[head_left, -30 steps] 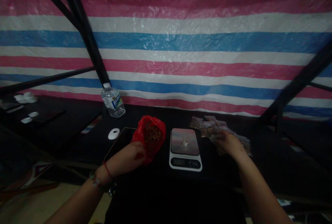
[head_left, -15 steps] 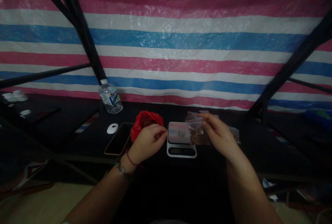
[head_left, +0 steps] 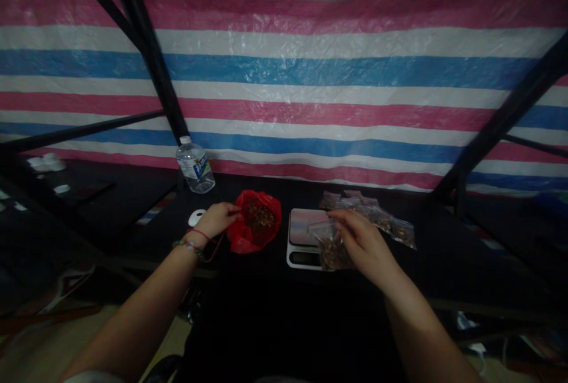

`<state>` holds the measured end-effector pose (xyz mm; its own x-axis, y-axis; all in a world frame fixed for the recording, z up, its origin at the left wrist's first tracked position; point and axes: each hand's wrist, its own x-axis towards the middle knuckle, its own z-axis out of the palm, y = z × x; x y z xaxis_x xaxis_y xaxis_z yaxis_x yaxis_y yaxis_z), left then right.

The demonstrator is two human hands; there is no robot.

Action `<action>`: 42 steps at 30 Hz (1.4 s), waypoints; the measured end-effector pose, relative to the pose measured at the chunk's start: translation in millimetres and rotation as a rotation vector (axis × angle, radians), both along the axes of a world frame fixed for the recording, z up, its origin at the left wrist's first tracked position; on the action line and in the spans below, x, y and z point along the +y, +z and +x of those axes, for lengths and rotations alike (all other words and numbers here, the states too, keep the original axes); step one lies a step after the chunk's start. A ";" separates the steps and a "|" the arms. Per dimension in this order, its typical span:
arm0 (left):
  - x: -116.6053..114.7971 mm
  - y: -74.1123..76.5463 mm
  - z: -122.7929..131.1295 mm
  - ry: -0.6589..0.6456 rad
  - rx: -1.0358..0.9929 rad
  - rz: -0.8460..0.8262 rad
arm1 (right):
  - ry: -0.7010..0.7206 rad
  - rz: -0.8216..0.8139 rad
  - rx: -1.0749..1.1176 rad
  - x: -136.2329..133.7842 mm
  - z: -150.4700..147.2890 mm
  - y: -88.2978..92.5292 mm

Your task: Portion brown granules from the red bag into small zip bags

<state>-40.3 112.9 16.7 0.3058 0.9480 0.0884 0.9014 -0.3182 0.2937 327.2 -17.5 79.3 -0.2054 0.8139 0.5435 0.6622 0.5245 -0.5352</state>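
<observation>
My left hand [head_left: 216,221] pinches the left rim of a red plastic bag [head_left: 239,240]. The bag lies open at the top and shows loose brown, dried-looking pieces [head_left: 260,215]. In my right hand [head_left: 366,247] is a small clear zip bag [head_left: 332,251] partly filled with similar brown pieces. It hangs over the right front corner of a white kitchen scale [head_left: 295,257] and hides part of its display. Whether the bag touches the scale I cannot tell. Several filled zip bags [head_left: 402,231] lie behind and to the right of my right hand.
A clear plastic bottle [head_left: 196,167] stands at the back left, with a white computer mouse [head_left: 195,217] in front of it. Dark metal bars [head_left: 153,69] slant up at both sides. Behind the black table [head_left: 448,247] hangs a striped plastic sheet [head_left: 310,99].
My left hand has moved left, from beside the scale to the red bag's rim. My right hand has brought the zip bag nearer to me, uncovering the filled bags behind. The phone no longer shows.
</observation>
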 end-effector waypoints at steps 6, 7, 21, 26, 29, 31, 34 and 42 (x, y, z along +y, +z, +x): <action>4.5 -1.2 3.3 -0.056 0.127 0.019 | -0.009 -0.014 0.007 2.5 3.7 0.8; 5.1 -1.3 3.8 -0.040 0.142 0.019 | -0.009 -0.012 0.010 2.9 4.3 0.7; -3.0 -11.1 7.3 -0.010 0.133 -0.013 | -0.014 0.009 0.022 3.5 20.9 7.0; -3.3 -9.2 7.9 -0.087 0.197 -0.031 | -0.023 0.019 0.033 2.3 25.6 7.9; -3.2 -6.5 6.6 -0.123 0.191 0.006 | -0.032 0.017 0.035 1.8 28.7 8.6; -3.7 -6.3 5.3 -0.109 0.173 0.041 | -0.037 0.018 0.037 2.1 31.1 8.8; -5.4 -8.9 2.5 -0.029 0.157 0.065 | -0.039 0.016 0.038 3.3 34.5 8.4; -7.2 6.9 0.9 0.000 0.042 0.123 | -0.044 0.009 0.052 6.1 37.7 7.0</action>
